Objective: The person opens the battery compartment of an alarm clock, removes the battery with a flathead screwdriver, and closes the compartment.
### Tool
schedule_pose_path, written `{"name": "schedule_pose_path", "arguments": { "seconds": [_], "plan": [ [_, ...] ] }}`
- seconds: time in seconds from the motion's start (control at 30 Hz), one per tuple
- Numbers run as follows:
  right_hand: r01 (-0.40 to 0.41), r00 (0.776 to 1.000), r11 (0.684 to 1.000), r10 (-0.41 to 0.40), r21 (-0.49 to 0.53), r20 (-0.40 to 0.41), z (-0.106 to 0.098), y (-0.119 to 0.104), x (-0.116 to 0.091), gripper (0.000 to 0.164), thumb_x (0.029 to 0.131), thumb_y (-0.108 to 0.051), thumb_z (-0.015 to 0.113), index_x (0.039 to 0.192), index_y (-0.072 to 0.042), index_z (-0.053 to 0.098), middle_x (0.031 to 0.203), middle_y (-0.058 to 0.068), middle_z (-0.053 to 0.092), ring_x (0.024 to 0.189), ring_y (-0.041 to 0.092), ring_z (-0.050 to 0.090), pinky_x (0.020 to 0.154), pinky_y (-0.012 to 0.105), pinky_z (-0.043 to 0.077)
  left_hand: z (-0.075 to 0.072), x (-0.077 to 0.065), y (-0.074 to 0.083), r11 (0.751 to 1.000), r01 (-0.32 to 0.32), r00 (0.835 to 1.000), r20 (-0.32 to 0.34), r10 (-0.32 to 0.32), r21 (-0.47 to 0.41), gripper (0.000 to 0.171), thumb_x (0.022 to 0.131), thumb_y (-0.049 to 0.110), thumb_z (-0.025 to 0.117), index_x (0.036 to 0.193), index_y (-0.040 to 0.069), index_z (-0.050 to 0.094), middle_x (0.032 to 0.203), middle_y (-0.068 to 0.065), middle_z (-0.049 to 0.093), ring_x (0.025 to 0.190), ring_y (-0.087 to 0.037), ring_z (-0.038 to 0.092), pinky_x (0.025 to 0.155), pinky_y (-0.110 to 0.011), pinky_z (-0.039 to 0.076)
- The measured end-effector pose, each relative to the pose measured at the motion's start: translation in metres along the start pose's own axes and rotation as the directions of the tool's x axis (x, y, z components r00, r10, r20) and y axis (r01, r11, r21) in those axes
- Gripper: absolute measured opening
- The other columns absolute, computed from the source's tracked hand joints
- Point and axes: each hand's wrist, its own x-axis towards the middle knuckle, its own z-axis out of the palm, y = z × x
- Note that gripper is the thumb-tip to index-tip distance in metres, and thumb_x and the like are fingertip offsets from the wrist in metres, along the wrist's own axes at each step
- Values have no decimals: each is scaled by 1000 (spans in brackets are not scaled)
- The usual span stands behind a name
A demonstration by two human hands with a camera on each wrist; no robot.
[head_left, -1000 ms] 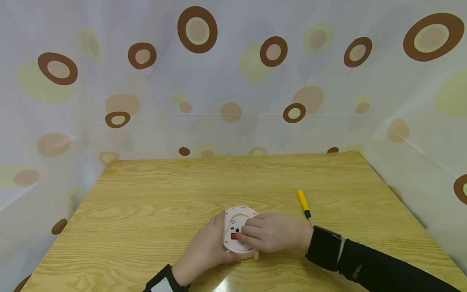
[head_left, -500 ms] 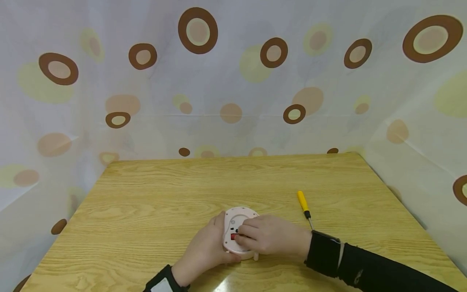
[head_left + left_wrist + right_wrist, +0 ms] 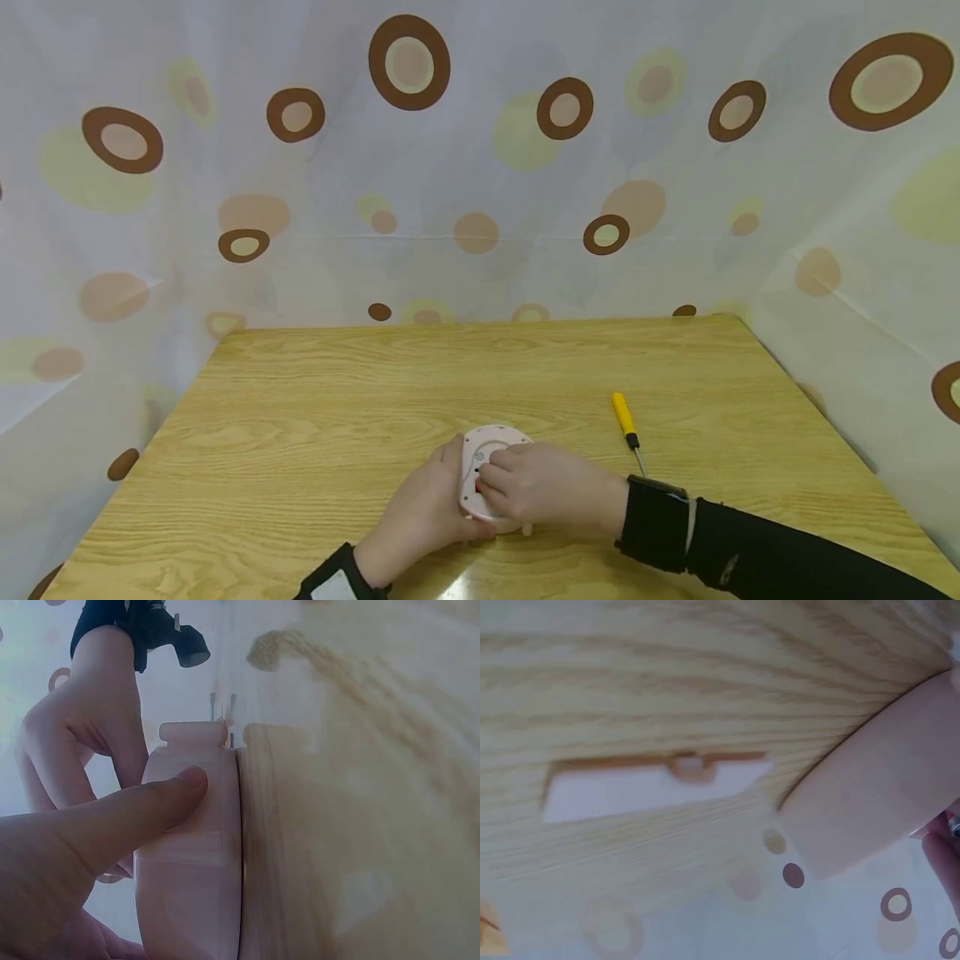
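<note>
A round pale pink clock-like case (image 3: 489,436) lies back up on the table, with screw holes, speaker holes and a red patch (image 3: 477,486) in its battery compartment. My left hand (image 3: 429,493) grips its left side; in the left wrist view the thumb (image 3: 169,799) presses along the side wall (image 3: 187,892), near a small foot (image 3: 193,734). My right hand (image 3: 551,487) bends over the compartment with bunched fingers and covers most of it. At the right wrist view's edge, a small silver-ended piece (image 3: 954,826) shows by a fingertip (image 3: 939,855); its kind is mostly hidden.
A screwdriver with a yellow handle (image 3: 622,414) lies right of the case, its shaft running toward my right wrist. In the right wrist view a pale notched cover piece (image 3: 615,795) rests on the wood table (image 3: 592,690). Patterned cloth (image 3: 420,183) hangs behind the table.
My right hand has shifted slightly left over the compartment, so less of the red patch shows. The left hand and the case stay in place.
</note>
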Motion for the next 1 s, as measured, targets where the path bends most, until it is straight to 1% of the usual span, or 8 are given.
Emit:
{"name": "schedule_pose_path", "arguments": {
  "seconds": [0.13, 0.2, 0.27, 0.53, 0.67, 0.8, 0.9, 1.0],
  "plan": [
    [0, 1000, 999, 1, -40, 27, -6, -3, 4, 27, 84, -37, 82, 104, -20, 77, 98, -10, 70, 86, 4, 59, 83, 15, 55, 0, 1, 0, 1000, -8, 1000, -2, 8, -2, 122, 65, 32, 102, 155, -17, 36, 150, -33, 55, 131, -41, 63, 109, -53, 55],
    [8, 999, 998, -5, -70, 42, -7, -3, 6, 31, 80, -43, 82, 102, -21, 76, 95, -11, 68, 83, 4, 58, 81, 14, 55, 0, 1, 0, 1000, -11, 1000, -3, 11, -4, 122, 64, 32, 102, 154, -17, 36, 149, -33, 56, 130, -40, 64, 108, -53, 56],
    [14, 999, 996, -9, -93, 51, -8, -4, 9, 25, 85, -42, 81, 98, -22, 76, 92, -12, 67, 80, 4, 57, 77, 14, 54, 1, 1, 0, 1000, -10, 1000, -3, 10, -1, 121, 65, 32, 102, 154, -17, 36, 148, -33, 57, 129, -40, 64, 107, -52, 57],
    [31, 998, 990, -22, -137, 61, -6, -5, 16, 12, 91, -34, 77, 90, -23, 73, 83, -12, 64, 76, 2, 58, 68, 15, 49, 0, 1, 0, 1000, -16, 1000, -14, 16, 0, 119, 65, 33, 101, 153, -18, 38, 145, -32, 58, 125, -37, 66, 105, -50, 58],
    [61, 994, 986, -45, -152, 101, -8, -4, 20, 13, 91, -38, 75, 92, -25, 74, 83, -13, 64, 75, 2, 57, 66, 15, 47, 0, 0, -1, 1000, -26, 999, -18, 26, 3, 118, 65, 34, 101, 152, -17, 39, 143, -30, 60, 123, -35, 67, 104, -49, 59],
    [71, 986, 988, -49, -137, 159, -11, -4, 24, 26, 85, -50, 77, 92, -25, 75, 84, -13, 64, 73, 3, 55, 64, 15, 46, 1, -1, -2, 999, -42, 999, -33, 42, 5, 117, 65, 35, 100, 151, -17, 39, 141, -30, 61, 121, -35, 68, 102, -49, 60],
    [55, 981, 990, -30, -128, 192, -14, -5, 27, 28, 84, -52, 77, 91, -26, 75, 85, -13, 66, 73, 3, 56, 62, 15, 46, 1, 0, -3, 999, -50, 998, -48, 51, 15, 116, 65, 35, 100, 150, -16, 41, 139, -28, 63, 118, -34, 69, 99, -48, 61],
    [42, 978, 991, -14, -129, 210, -15, -6, 28, 23, 86, -48, 76, 92, -26, 76, 88, -12, 68, 74, 3, 58, 61, 15, 47, 2, 0, -3, 998, -50, 997, -55, 51, 23, 114, 64, 34, 100, 150, -15, 42, 138, -27, 63, 116, -32, 69, 99, -47, 61]
  ]
}}
